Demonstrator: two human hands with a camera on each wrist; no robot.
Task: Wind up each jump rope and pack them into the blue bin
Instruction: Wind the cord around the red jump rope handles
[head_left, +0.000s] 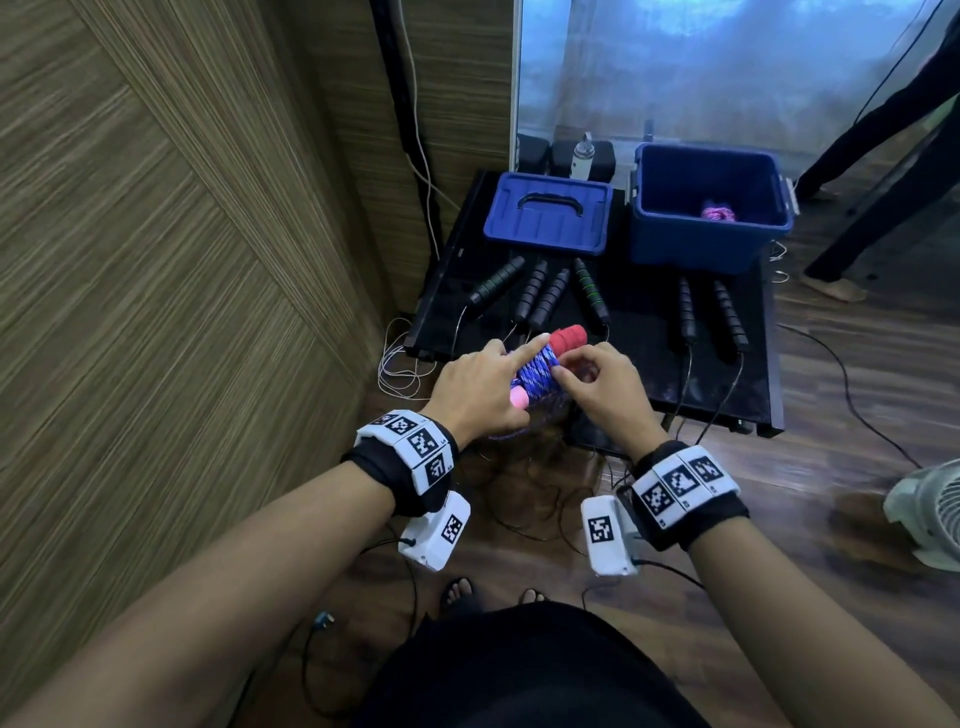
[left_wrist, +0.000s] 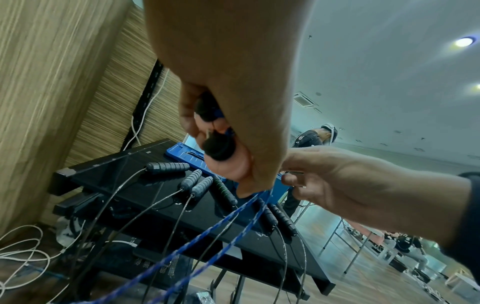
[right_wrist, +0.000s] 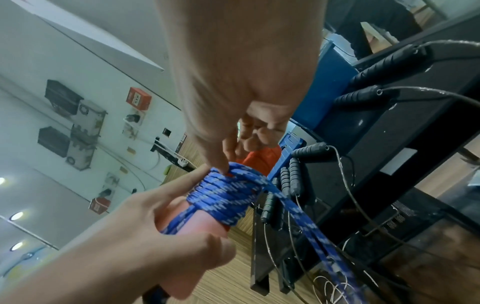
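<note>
Ropes: one blue rope is being held in mid-air at the near edge of the table; its coils are being wound around two red handles. One pink bundle is lying inside the bin.
Black handles: six are being counted on the table, four in a left group and two to the right, with thin cables hanging over the near edge.
Bin: one, blue, is standing open at the far right of the table.
Lid: one blue lid is lying at the bin's left.
Left hand: the left hand is being kept clenched round the near ends of the handles, with the forefinger laid straight along the coils.
Right hand: the right hand is being held to the right of the bundle, its fingertips pinching the rope at the top coil.
Loose rope: two blue strands are hanging down from the bundle.
Surface: a black table is being used, standing on a wooden floor.
Room: a wood-grain wall is being seen at left; a white fan is standing at right; another person's legs are being seen at far right.
</note>
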